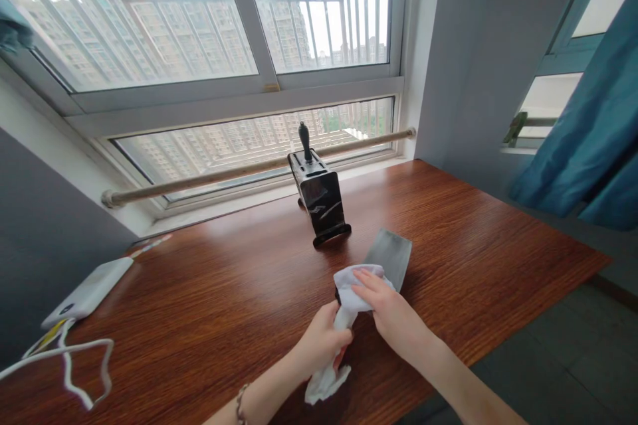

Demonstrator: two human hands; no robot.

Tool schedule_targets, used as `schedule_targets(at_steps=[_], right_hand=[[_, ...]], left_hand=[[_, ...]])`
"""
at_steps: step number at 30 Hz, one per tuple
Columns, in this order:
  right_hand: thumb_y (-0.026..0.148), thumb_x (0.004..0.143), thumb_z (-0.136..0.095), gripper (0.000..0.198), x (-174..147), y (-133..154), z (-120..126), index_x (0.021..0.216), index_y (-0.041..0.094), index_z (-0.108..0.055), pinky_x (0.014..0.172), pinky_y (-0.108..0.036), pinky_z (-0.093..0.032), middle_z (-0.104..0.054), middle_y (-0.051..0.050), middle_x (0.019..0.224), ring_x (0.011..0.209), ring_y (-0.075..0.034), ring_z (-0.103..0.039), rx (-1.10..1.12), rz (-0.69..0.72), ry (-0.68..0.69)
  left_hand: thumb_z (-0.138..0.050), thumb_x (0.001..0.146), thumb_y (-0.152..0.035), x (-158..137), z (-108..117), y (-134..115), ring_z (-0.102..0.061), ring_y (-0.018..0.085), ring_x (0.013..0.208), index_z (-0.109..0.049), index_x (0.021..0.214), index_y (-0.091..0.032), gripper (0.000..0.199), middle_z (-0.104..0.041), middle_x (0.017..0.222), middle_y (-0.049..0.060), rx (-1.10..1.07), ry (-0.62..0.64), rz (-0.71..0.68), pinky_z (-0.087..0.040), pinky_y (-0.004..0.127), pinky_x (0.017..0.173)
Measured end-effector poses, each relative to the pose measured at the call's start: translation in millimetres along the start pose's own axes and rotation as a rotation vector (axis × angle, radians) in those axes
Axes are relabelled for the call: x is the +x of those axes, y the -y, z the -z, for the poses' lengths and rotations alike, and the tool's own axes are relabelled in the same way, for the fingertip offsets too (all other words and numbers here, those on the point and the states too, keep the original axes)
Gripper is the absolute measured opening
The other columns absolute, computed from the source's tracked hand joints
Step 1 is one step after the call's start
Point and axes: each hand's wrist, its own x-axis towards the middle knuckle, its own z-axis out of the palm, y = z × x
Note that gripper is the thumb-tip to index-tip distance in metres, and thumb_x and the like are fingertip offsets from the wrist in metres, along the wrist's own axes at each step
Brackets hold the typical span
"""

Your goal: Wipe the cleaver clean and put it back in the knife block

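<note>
A cleaver (pixel 396 257) with a broad grey blade is held over the near part of the table, its blade pointing away from me. My left hand (pixel 325 339) is closed around its handle, where white tissue (pixel 326 382) is wrapped and hangs below my fist. A bit of reddish-brown shows beside the tissue. My right hand (pixel 381 302) presses a folded white cloth (pixel 356 282) onto the blade near the handle, fingers lying over it. Beyond the blade stands a black knife block (pixel 323 202) with one dark-handled tool (pixel 304 139) upright in it.
The brown wooden table (pixel 209 305) reaches to a barred window with a horizontal rail (pixel 249 166). At left lie a white power bank (pixel 90 292) and a white cable (pixel 107 365). A blue curtain (pixel 588 126) hangs at right, past the table's edge.
</note>
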Motion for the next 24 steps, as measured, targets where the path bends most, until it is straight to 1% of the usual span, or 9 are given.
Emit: schedule_targets(at_steps=[3, 4, 6, 10, 13, 16, 21, 24], right_hand=[[0.000, 0.081, -0.023, 0.058, 6, -9, 8, 0.130, 0.011, -0.053, 0.118, -0.034, -0.022, -0.033, -0.005, 0.149, 0.141, -0.016, -0.025, -0.052, -0.107, -0.081], [0.000, 0.082, -0.023, 0.058, 6, -10, 8, 0.129, 0.011, -0.054, 0.118, -0.035, -0.022, -0.032, -0.006, 0.149, 0.141, -0.017, -0.024, -0.060, -0.125, -0.090], [0.001, 0.082, -0.025, 0.057, 5, -8, 5, 0.127, 0.014, -0.057, 0.117, -0.036, -0.022, -0.032, -0.005, 0.150, 0.141, -0.018, -0.024, -0.043, -0.102, -0.065], [0.003, 0.079, -0.030, 0.054, -4, 4, -5, 0.120, 0.017, -0.062, 0.118, -0.035, -0.022, -0.034, -0.003, 0.148, 0.141, -0.017, -0.024, 0.052, 0.014, 0.023], [0.002, 0.078, -0.029, 0.057, -5, 4, -4, 0.123, 0.018, -0.061, 0.118, -0.034, -0.019, -0.035, -0.003, 0.148, 0.141, -0.014, -0.025, 0.082, 0.007, 0.011], [0.002, 0.079, -0.028, 0.056, 2, -13, 7, 0.123, 0.015, -0.061, 0.119, -0.033, -0.020, -0.037, -0.005, 0.147, 0.139, -0.014, -0.029, 0.055, -0.058, -0.064], [-0.003, 0.077, -0.027, 0.059, 13, -54, 28, 0.123, 0.013, -0.060, 0.118, -0.034, -0.023, -0.040, -0.007, 0.145, 0.137, -0.017, -0.032, -0.027, -0.221, -0.257], [-0.002, 0.080, -0.025, 0.057, 8, -58, 30, 0.125, 0.012, -0.058, 0.116, -0.035, -0.028, -0.039, -0.008, 0.145, 0.136, -0.018, -0.034, -0.123, -0.290, -0.302]], left_hand=[[-0.047, 0.057, -0.014, -3, -1, -2, -0.034, 0.006, 0.029, -0.044, 0.078, -0.018, 0.022, -0.042, 0.044, -0.011, -0.009, 0.024, -0.002, -0.028, 0.018, 0.025], [-0.047, 0.057, -0.014, -4, -1, -3, -0.033, 0.006, 0.028, -0.044, 0.078, -0.018, 0.022, -0.042, 0.043, -0.011, -0.010, 0.031, 0.001, -0.028, 0.018, 0.025], [-0.047, 0.057, -0.014, -4, -1, -2, -0.033, 0.006, 0.028, -0.045, 0.079, -0.018, 0.022, -0.043, 0.042, -0.011, -0.008, 0.026, 0.010, -0.028, 0.018, 0.025], [-0.046, 0.055, -0.015, -2, -1, -1, -0.036, 0.008, 0.027, -0.045, 0.073, -0.018, 0.018, -0.044, 0.037, -0.009, -0.001, -0.003, 0.022, -0.029, 0.018, 0.026], [-0.045, 0.054, -0.015, -1, 0, 0, -0.037, 0.008, 0.027, -0.046, 0.075, -0.018, 0.021, -0.044, 0.040, -0.010, -0.009, -0.002, 0.014, -0.029, 0.019, 0.026], [-0.047, 0.056, -0.015, -2, 0, 0, -0.035, 0.007, 0.028, -0.045, 0.078, -0.019, 0.022, -0.042, 0.045, -0.011, -0.023, 0.016, 0.004, -0.029, 0.019, 0.025], [-0.048, 0.058, -0.014, -3, 0, -2, -0.033, 0.006, 0.029, -0.044, 0.078, -0.019, 0.020, -0.039, 0.047, -0.011, -0.032, 0.025, 0.009, -0.027, 0.018, 0.025], [-0.048, 0.059, -0.015, -3, -1, -3, -0.033, 0.006, 0.029, -0.045, 0.078, -0.019, 0.020, -0.040, 0.047, -0.010, -0.034, 0.024, 0.016, -0.027, 0.018, 0.026]])
